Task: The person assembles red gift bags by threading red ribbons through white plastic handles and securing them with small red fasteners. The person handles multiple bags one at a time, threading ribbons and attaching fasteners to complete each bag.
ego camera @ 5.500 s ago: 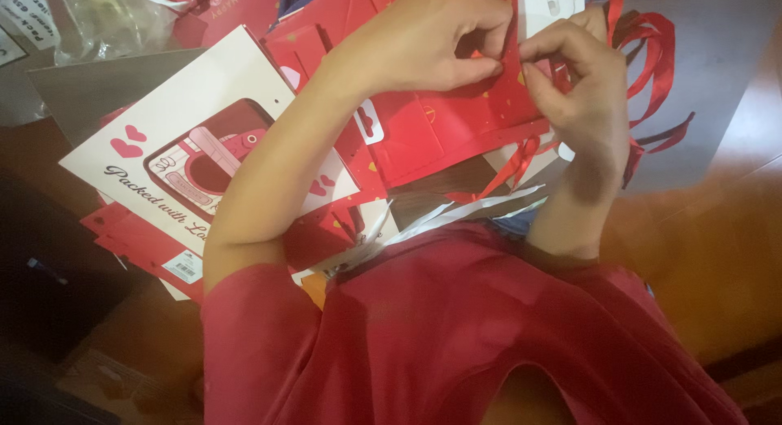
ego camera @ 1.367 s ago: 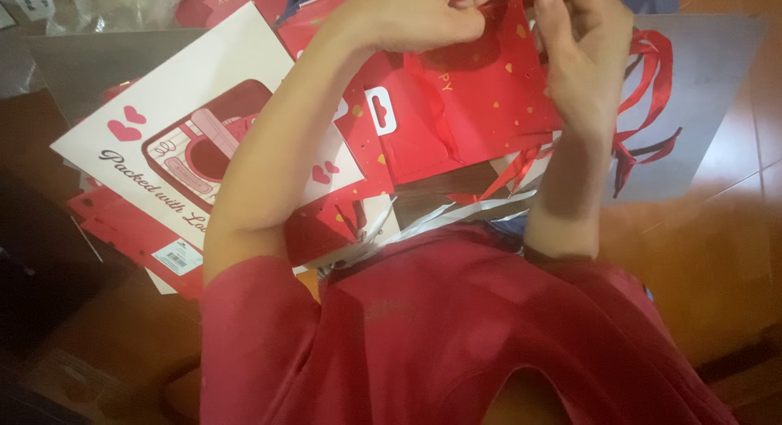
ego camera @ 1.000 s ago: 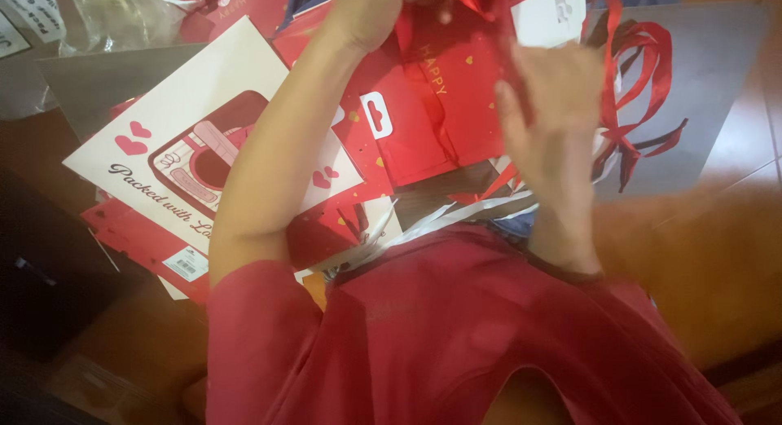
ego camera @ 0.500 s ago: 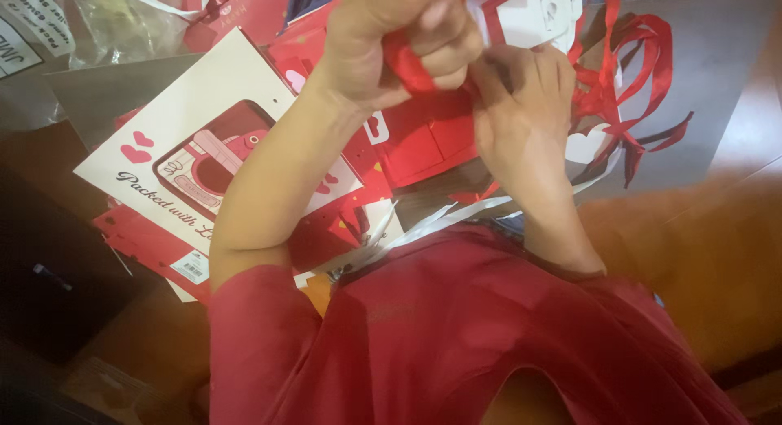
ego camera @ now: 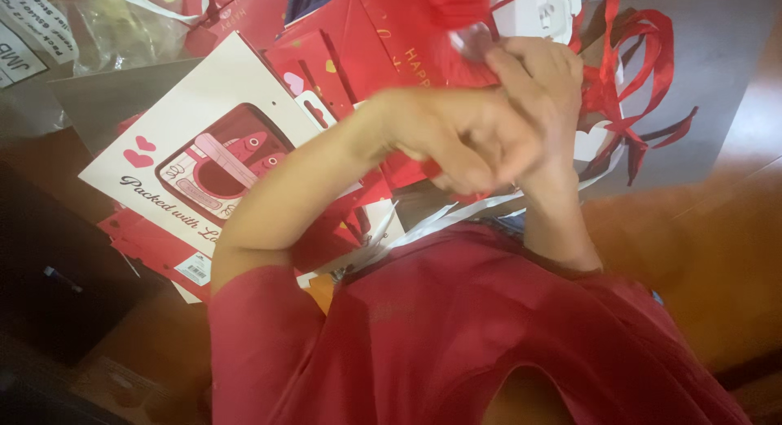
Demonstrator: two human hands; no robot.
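Note:
My left hand (ego camera: 456, 140) is blurred, with its fingers curled in a loose fist over the lower edge of a red paper gift bag (ego camera: 383, 46). Just behind it, my right hand (ego camera: 542, 83) pinches the bag's upper part, where a small pale piece shows at the fingertips. The two hands overlap and touch. Red ribbon (ego camera: 639, 58) trails in loops to the right of the hands. A white tag (ego camera: 538, 9) sticks up above the right hand. What lies inside the left fist is hidden.
A white card with a red picture and hearts (ego camera: 204, 148) lies to the left on more flat red bags (ego camera: 147, 237). A grey sheet (ego camera: 717, 91) lies under the ribbons. Clear plastic wrappers (ego camera: 122, 26) sit at top left, a dark object (ego camera: 49, 270) at left, on a wooden table (ego camera: 709, 254).
My left hand has dropped from above the bag to in front of my right hand. The red bag has been turned and lifted between the hands over the last seconds.

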